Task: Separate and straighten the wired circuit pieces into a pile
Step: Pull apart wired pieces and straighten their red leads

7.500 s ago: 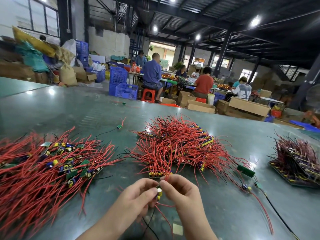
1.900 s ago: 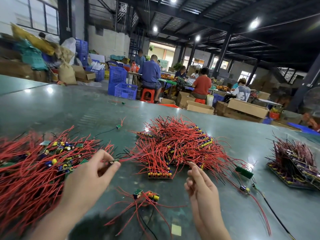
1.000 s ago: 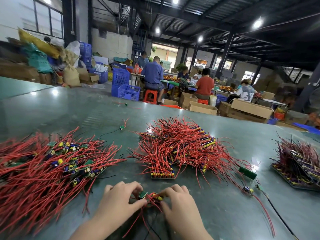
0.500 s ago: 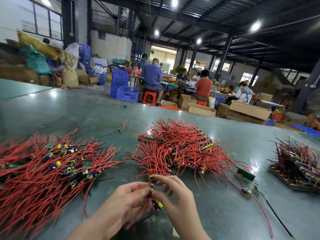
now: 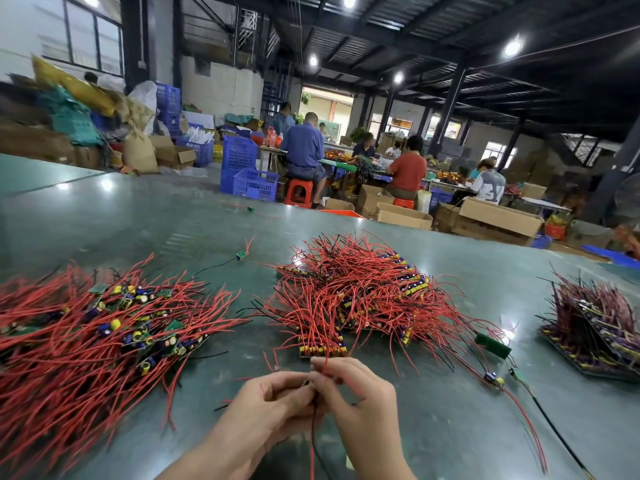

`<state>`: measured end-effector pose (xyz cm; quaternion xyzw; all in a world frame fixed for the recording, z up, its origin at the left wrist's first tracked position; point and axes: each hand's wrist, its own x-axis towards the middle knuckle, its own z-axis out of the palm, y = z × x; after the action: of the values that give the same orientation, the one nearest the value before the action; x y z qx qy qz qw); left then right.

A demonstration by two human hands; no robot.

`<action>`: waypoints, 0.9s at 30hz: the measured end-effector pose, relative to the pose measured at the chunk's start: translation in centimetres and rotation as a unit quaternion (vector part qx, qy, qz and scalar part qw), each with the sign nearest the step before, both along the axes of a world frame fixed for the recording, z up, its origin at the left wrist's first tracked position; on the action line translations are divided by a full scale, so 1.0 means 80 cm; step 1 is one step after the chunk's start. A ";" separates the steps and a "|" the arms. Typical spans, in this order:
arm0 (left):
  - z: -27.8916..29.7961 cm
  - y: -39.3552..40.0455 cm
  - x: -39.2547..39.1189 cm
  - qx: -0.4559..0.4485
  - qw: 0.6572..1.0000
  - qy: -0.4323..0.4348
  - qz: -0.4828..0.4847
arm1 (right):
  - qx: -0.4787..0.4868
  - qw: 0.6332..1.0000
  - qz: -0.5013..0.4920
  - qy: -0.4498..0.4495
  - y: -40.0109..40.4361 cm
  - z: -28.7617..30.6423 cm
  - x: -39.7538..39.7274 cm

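I pinch one wired circuit piece [image 5: 313, 393] between my left hand [image 5: 273, 400] and right hand [image 5: 349, 386], just near-side of the tangled heap [image 5: 353, 299]; tugging hard could, I judge, snap its thin leads.

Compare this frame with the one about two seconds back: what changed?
Both hands came together: the left hand left the left pile, and with the right hand now pinches the wired piece lifted off the table. Piles unchanged.
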<state>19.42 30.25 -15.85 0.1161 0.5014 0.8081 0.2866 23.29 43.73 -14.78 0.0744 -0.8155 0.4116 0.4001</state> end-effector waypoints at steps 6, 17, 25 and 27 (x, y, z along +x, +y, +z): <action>0.009 -0.006 -0.001 0.056 0.993 -0.052 -0.085 | -0.201 0.970 0.034 -0.134 0.006 0.016 0.005; 0.017 -0.006 0.000 -0.018 0.987 -0.064 -0.149 | -0.169 0.960 0.081 -0.207 -0.002 0.020 0.007; 0.022 0.000 0.014 -0.193 0.969 0.092 -0.120 | -0.241 0.929 0.117 -0.255 -0.008 0.029 0.013; 0.015 0.002 0.016 -0.234 0.961 0.119 -0.087 | -0.244 0.934 0.100 -0.242 -0.008 0.030 0.013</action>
<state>20.71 30.39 -14.62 0.1840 0.6950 0.6207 0.3129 24.37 43.11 -12.40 -0.0463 -0.7503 0.6413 0.1534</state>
